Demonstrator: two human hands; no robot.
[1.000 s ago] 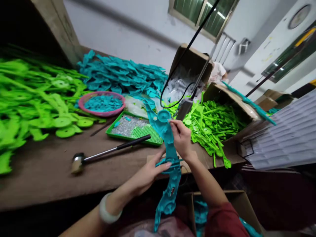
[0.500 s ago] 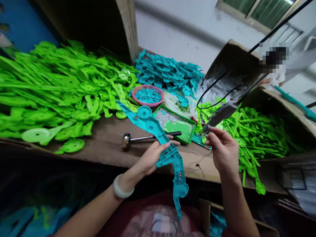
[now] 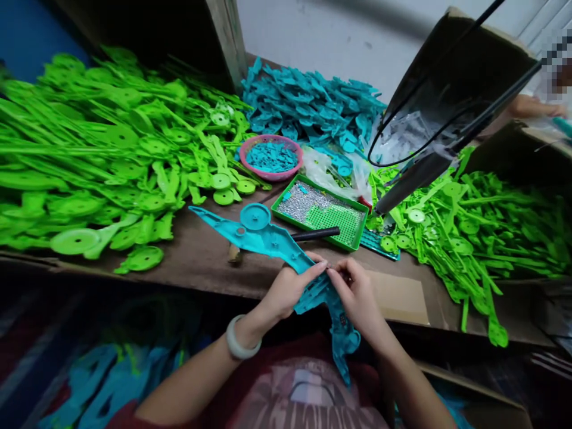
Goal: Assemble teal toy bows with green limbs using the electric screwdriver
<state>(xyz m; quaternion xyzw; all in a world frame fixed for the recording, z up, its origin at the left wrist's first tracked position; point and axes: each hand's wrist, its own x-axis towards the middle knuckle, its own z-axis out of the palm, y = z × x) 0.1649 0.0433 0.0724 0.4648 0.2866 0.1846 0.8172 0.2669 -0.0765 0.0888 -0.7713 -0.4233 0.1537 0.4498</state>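
Note:
My left hand (image 3: 289, 287) grips a long, bent turquoise plastic part (image 3: 272, 239) by its middle, with the thumb on top. The part has a round disc near its far end and ribs on its inner side. Close against the left thumb, my right hand (image 3: 354, 293) pinches over the part, thumb and forefinger together. Whatever those fingertips hold is too small to make out. Just behind the part lies a hammer (image 3: 317, 234), its dark handle showing and its shaft mostly covered by the part.
A green tray (image 3: 319, 211) of small metal pieces stands behind my hands, with a pink bowl (image 3: 271, 157) of turquoise bits beyond it. Green parts (image 3: 111, 143) pile up at left and right, turquoise parts (image 3: 313, 107) at the back. A grey corded tool (image 3: 413, 179) hangs at right.
My right hand has come left and down from beside the tip of the hanging tool to the turquoise part. The view has shifted, and the hammer head is now mostly covered.

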